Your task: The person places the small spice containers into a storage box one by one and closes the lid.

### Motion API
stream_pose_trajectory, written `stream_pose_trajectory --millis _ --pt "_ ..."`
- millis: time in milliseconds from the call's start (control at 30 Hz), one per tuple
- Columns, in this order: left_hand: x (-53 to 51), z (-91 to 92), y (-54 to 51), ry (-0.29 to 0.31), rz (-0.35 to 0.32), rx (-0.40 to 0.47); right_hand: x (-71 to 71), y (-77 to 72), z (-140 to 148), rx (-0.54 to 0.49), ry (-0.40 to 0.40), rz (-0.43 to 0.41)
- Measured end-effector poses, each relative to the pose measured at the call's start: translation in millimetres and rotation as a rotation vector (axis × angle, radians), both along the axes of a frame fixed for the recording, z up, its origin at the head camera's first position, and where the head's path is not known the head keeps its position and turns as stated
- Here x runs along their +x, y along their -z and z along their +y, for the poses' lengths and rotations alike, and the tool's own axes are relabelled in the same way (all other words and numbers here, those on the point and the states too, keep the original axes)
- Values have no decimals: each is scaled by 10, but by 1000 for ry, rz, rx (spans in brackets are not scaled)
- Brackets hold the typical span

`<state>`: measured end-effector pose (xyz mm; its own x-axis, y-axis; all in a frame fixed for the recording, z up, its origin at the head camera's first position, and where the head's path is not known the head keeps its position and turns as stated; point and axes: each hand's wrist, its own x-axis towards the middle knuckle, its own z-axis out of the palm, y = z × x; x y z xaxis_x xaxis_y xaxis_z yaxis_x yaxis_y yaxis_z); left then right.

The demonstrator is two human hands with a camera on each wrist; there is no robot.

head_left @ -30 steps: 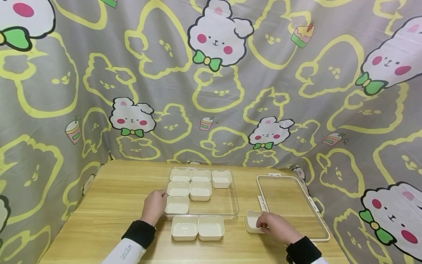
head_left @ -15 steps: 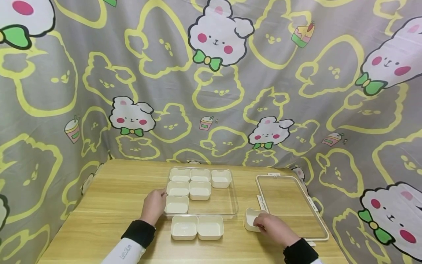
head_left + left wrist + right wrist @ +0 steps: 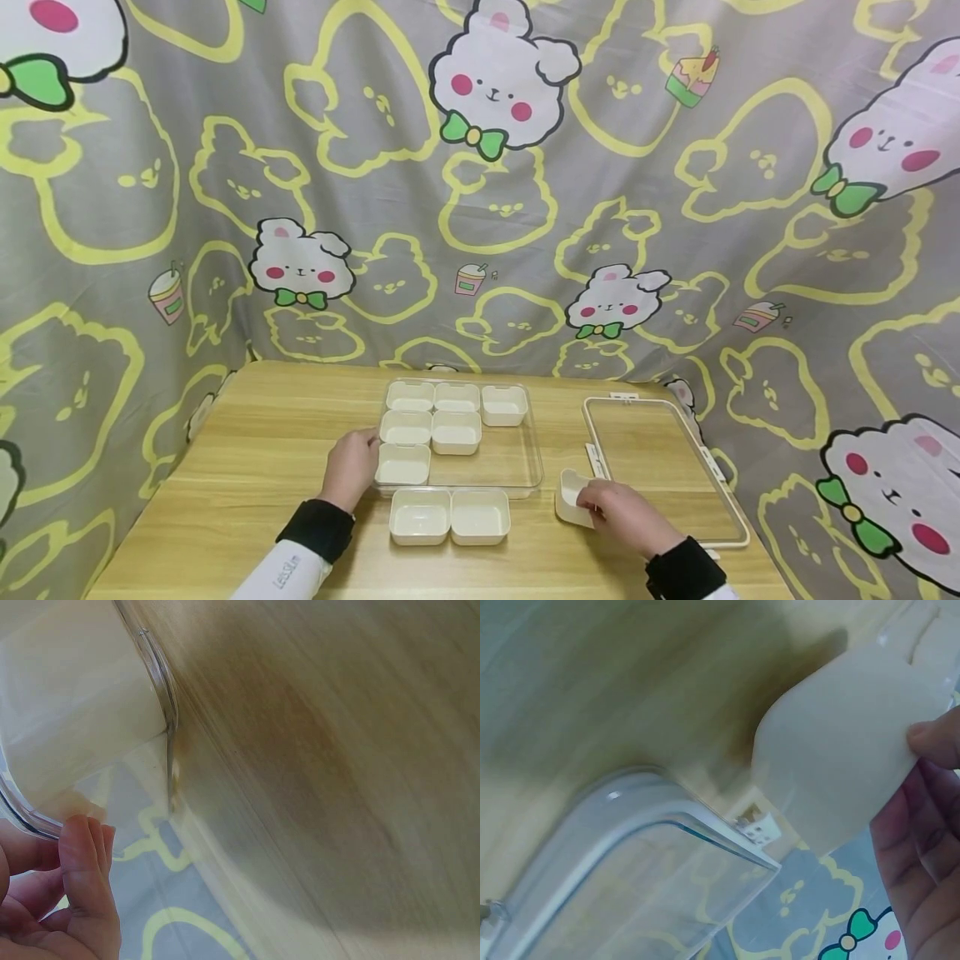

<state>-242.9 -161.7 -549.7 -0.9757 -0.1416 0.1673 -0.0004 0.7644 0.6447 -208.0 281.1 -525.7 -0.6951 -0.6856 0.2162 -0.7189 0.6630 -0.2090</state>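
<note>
My left hand (image 3: 351,471) pinches the left rim of a clear plastic box (image 3: 480,477); in the left wrist view the fingers (image 3: 88,877) bend over that rim. Inside the box stand several small cream bins, among them a bin (image 3: 403,465) at the near left corner. My right hand (image 3: 630,512) pinches the wall of another cream bin (image 3: 572,500), thumb on one side and fingers on the other. That bin (image 3: 832,742) is tilted, and the right wrist view shows its smooth outer side. Two more cream bins (image 3: 420,518) sit side by side in front of the box.
A clear lid (image 3: 675,467) with a white frame and clips lies at the right of the wooden table (image 3: 285,400), close to the right hand. A patterned grey curtain (image 3: 390,200) hangs around the back and sides.
The cream bin in my right hand has tipped over further and shifted slightly. My left hand has stayed in place on the clear box.
</note>
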Motion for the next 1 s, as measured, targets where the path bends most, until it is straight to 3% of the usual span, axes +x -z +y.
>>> stream_pose_trajectory --millis 300,767,1000 --pt "-11 2 -9 3 12 3 -59 -265 -32 -7 34 -43" --pt "15 14 -31 -1 -12 8 -350 -657 -249 20 -49 100" --pt "2 10 -28 -3 -4 1 -512 -820 -475 42 -66 111"
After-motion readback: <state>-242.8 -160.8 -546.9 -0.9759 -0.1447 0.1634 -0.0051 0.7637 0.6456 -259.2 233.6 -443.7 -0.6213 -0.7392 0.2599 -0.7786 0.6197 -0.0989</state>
